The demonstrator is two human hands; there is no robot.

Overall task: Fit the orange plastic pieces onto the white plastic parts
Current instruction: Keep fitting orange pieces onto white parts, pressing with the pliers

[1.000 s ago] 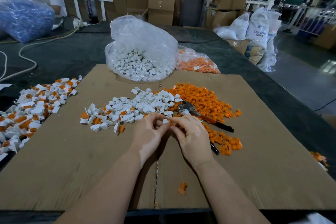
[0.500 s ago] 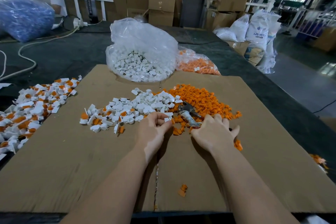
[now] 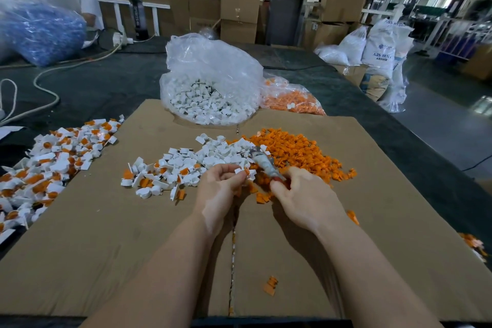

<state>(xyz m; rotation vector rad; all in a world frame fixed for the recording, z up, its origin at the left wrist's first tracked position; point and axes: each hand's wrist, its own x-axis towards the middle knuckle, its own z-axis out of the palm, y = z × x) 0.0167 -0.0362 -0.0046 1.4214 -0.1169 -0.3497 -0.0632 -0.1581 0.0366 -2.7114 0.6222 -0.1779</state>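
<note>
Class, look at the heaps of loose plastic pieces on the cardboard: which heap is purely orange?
The orange heap at the right of the cardboard, beyond the right hand. The middle heap is mostly white; the left heap mixes white and orange.

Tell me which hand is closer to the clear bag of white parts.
Left. The left hand sits almost straight below the bag, while the right hand, gripping the pliers, is off to its right.
</note>
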